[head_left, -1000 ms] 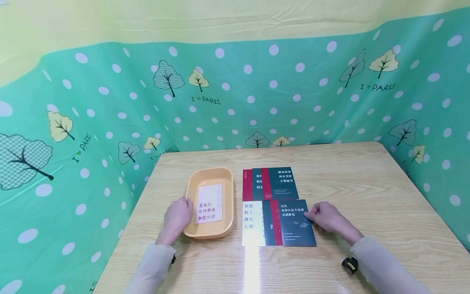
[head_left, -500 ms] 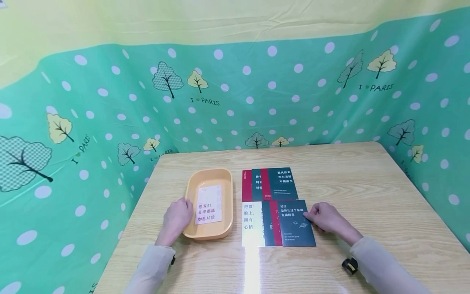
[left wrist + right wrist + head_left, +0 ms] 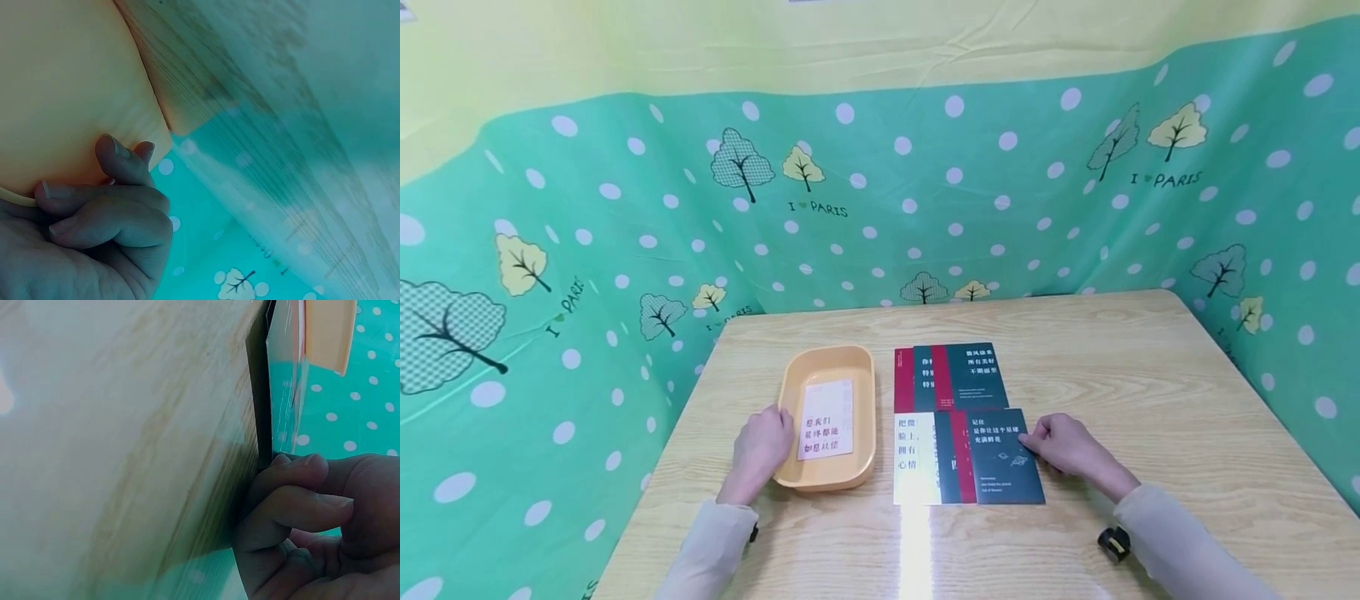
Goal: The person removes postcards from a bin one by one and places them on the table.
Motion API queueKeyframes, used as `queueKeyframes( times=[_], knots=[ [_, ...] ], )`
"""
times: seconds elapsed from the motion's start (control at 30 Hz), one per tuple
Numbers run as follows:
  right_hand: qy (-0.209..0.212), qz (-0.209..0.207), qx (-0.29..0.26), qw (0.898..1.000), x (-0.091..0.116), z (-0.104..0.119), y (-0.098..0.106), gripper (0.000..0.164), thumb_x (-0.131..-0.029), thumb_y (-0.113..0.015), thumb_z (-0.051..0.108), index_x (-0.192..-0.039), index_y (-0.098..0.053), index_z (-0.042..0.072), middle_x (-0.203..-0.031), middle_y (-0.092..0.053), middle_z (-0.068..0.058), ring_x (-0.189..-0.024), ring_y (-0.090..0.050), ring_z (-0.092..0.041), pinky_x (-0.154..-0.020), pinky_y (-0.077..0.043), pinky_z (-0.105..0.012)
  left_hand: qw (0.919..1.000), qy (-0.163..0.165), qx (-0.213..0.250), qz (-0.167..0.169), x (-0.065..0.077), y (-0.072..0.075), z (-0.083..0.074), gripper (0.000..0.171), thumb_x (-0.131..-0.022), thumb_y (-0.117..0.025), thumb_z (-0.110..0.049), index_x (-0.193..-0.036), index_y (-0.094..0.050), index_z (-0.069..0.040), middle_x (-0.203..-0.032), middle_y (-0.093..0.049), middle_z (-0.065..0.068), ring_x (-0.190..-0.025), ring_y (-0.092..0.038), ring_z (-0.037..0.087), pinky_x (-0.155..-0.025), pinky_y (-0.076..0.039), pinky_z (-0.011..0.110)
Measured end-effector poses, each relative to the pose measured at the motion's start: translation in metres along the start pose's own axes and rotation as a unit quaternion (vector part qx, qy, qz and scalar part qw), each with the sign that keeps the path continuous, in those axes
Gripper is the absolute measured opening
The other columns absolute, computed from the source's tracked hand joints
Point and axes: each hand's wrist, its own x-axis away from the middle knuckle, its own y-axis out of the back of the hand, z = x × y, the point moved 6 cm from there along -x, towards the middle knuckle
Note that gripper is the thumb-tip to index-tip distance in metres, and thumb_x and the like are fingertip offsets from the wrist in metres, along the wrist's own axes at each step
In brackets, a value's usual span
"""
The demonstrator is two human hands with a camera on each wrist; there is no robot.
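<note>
On the left of the table stands a peach-coloured plastic tray with a white card lying in it. My left hand grips the tray's left rim; in the left wrist view its curled fingers lie against the tray's outer wall. My right hand pinches the right edge of a dark green card printed with white writing and small planets. This card lies at the right end of the front row of overlapping cards. In the right wrist view, thumb and fingers meet at the card's edge.
Behind the front row lies a second row of overlapping cards, with a dark green card on its right. At the front row's left is a white card. The wooden table is bounded by a green dotted curtain.
The whole scene has shifted very slightly in the head view. Both hands, the tray and the cards keep their places.
</note>
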Motion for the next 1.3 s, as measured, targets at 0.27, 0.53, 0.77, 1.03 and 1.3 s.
queueKeyframes(
  times=[0.27,0.53,0.77,1.03,1.3],
  knots=[
    [0.000,-0.002,-0.006,1.000,0.002,-0.001,-0.001,0.023,-0.105,-0.063,0.020,-0.088,-0.060,0.005,-0.069,-0.059,-0.007,-0.053,-0.053,-0.017,-0.049,-0.041,-0.027,0.9999,-0.006,-0.013,-0.005,-0.001,0.000,-0.001,0.043,-0.111,-0.036,-0.026,-0.100,-0.063,0.006,-0.072,-0.056,0.013,-0.059,-0.058,0.025,-0.049,-0.047,0.036],
    [0.007,-0.006,-0.012,1.000,0.004,-0.002,-0.001,0.023,-0.105,-0.063,0.020,-0.089,-0.060,0.004,-0.065,-0.058,-0.007,-0.049,-0.051,-0.016,-0.047,-0.039,-0.026,1.0000,-0.004,-0.009,0.001,-0.001,-0.001,-0.001,0.043,-0.111,-0.037,-0.025,-0.104,-0.063,0.008,-0.072,-0.056,0.014,-0.058,-0.058,0.025,-0.049,-0.048,0.036],
    [0.004,0.000,-0.020,1.000,0.005,0.004,0.001,0.022,-0.105,-0.063,0.020,-0.090,-0.059,0.004,-0.067,-0.058,-0.008,-0.049,-0.051,-0.016,-0.047,-0.039,-0.026,1.0000,0.004,-0.003,0.006,0.000,-0.002,0.001,0.043,-0.111,-0.036,-0.025,-0.105,-0.063,0.008,-0.073,-0.057,0.014,-0.058,-0.058,0.025,-0.049,-0.049,0.036],
    [0.044,-0.023,-0.023,0.999,0.001,0.028,0.011,0.022,-0.106,-0.063,0.022,-0.098,-0.061,0.001,-0.065,-0.054,-0.006,-0.051,-0.049,-0.018,-0.047,-0.039,-0.029,0.9999,0.006,-0.003,0.008,0.000,-0.002,-0.001,0.042,-0.111,-0.036,-0.025,-0.104,-0.062,0.007,-0.072,-0.056,0.014,-0.058,-0.058,0.024,-0.049,-0.049,0.035],
    [0.093,-0.009,-0.035,0.995,-0.016,0.098,0.010,0.025,-0.105,-0.065,0.026,-0.109,-0.063,0.001,-0.073,-0.060,-0.011,-0.059,-0.055,-0.023,-0.054,-0.043,-0.030,0.9999,0.003,-0.014,0.000,0.000,0.001,-0.003,0.042,-0.111,-0.036,-0.025,-0.104,-0.063,0.008,-0.073,-0.056,0.014,-0.059,-0.058,0.026,-0.049,-0.049,0.036]
  ],
)
